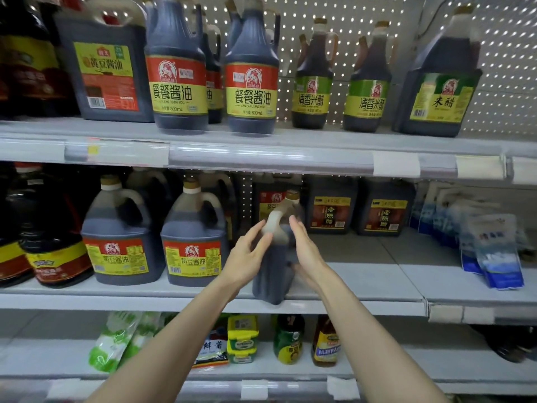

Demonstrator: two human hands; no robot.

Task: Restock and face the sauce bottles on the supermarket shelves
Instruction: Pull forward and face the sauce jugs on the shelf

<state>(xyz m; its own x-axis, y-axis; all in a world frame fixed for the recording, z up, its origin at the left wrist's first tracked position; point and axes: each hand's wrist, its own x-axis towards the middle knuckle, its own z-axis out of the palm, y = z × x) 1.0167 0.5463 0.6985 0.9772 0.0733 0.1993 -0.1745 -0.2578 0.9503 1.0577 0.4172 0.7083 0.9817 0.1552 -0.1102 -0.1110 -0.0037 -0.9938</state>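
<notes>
On shelf (363, 276), sauce jug (271, 283) between left grip (247, 257), right grip (308, 251)

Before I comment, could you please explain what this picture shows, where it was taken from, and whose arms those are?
There is no machine: a person restocks shelves, and the single camera, worn on their head, looks forward and down, so the arms are theirs. The left grip, a bare hand, touches the pale handle of a dark plastic sauce jug with a brown cap; the right grip lies flat against its other side. The jug is at the front edge of the pale grey middle shelf. A similar jug with a red and yellow label stands left of it.
</notes>
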